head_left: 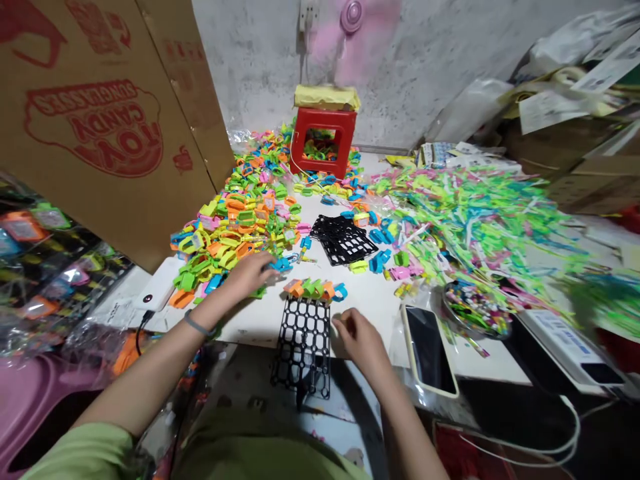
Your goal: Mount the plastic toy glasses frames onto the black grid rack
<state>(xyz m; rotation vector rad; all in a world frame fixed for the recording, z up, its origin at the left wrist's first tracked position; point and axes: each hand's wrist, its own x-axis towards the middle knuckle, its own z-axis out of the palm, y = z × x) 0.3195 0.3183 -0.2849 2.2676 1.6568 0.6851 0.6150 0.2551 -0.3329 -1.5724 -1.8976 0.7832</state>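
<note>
My left hand [253, 275] reaches to the front edge of a heap of toy watches [240, 227] in orange, green, yellow, pink and blue. Its curled fingertips close at a blue toy watch [283, 264]. In front of me a black plastic grid rack [303, 343] hangs partly over the table edge. Along its far end sits a row of orange, green and blue toy watches [314, 289]. Just right of the rack is my right hand [361, 339], thumb and fingers curled together; whatever they may hold is hidden.
Black grid racks [343, 239] lie stacked mid-table, before a red stool [324, 140]. A phone [429, 350], a bowl of small pieces [477, 310] and a pile of thin coloured strips [480, 213] are on the right. A cardboard box [115, 120] and white power bank [159, 285] stand left.
</note>
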